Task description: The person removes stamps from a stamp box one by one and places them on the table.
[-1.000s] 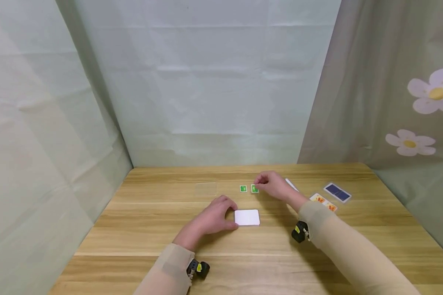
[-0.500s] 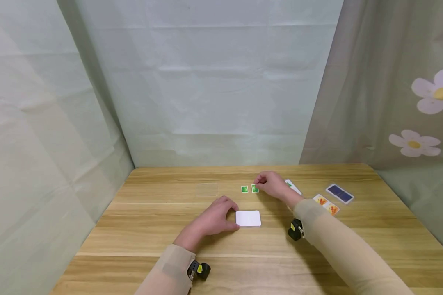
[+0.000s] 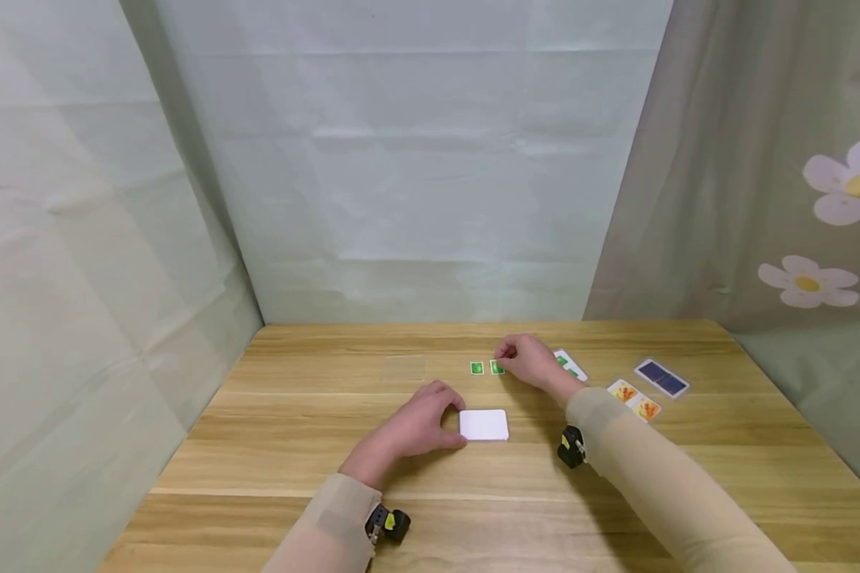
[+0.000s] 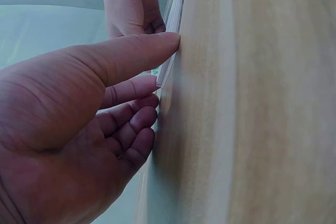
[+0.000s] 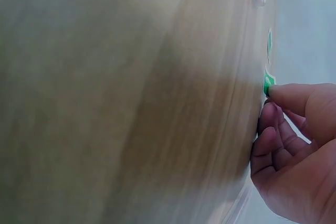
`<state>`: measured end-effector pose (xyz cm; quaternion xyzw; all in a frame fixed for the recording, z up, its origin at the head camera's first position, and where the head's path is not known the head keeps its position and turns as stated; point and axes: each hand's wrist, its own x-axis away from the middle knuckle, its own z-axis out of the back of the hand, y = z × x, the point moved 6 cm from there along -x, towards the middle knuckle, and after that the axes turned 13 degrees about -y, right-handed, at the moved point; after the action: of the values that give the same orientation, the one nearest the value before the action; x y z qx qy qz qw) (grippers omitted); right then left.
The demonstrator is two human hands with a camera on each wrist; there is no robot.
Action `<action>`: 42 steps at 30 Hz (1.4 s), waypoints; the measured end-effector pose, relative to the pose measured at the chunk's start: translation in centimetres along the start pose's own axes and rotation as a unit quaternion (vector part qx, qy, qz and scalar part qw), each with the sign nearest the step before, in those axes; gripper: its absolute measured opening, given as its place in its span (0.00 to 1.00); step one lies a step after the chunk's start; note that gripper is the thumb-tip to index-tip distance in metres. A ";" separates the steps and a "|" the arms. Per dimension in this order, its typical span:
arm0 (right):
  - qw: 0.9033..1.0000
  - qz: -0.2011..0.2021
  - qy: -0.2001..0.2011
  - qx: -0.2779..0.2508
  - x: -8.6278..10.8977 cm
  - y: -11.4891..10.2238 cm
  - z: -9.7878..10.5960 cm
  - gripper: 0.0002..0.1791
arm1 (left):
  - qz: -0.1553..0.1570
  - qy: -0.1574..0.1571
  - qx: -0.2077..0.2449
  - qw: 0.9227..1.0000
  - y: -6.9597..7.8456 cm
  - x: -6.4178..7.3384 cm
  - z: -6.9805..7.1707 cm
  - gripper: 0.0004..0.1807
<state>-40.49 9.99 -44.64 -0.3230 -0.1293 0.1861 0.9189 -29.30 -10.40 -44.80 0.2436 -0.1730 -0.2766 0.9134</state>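
Observation:
My left hand (image 3: 419,422) holds the left end of a small stack of white cards (image 3: 484,425), thumb at the near corner and index finger at the far one. In the left wrist view the stack (image 4: 173,30) appears edge-on, under the thumb. Farther back, my right hand (image 3: 533,364) pinches the right edge of a small green square card (image 3: 498,367) with a white border. The right wrist view shows this green card (image 5: 269,82) slightly tilted at the thumb tip. A second green square card (image 3: 476,368) lies flat just left of it.
A clear flat sheet (image 3: 404,368) lies at the back left. Right of my right hand are a white card with green pictures (image 3: 570,365), an orange-pictured card (image 3: 635,400) and a dark blue card (image 3: 662,378). Pale cloth (image 3: 416,183) hangs behind the wooden table (image 3: 473,509).
Both hands keep nearly the same places on the cards. The right forearm has shifted slightly left, showing more of the white card with green pictures. The head view has shifted a little.

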 end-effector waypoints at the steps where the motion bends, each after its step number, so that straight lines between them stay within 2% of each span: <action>1: 1.000 -0.002 0.000 0.001 0.0 0.0 0.0 0.02 | 0.001 0.000 0.001 1.000 0.0 0.0 0.0 0.24; 25: 1.000 -0.015 0.007 0.017 -0.3 0.2 -0.3 0.02 | 0.005 0.000 0.001 1.000 0.0 -0.3 -0.1 0.24; 33: 1.000 -0.017 0.016 0.001 -0.4 0.3 -0.3 0.03 | 0.002 0.004 0.002 1.000 0.0 -0.2 0.0 0.24; 42: 0.999 -0.009 0.022 -0.027 0.8 0.6 0.0 0.03 | 0.000 0.004 -0.002 1.000 0.0 -0.5 -0.1 0.24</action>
<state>-39.95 10.79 -44.94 -0.3506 -0.1165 0.1671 0.9141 -29.62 -10.09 -44.90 0.2428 -0.1688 -0.2758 0.9146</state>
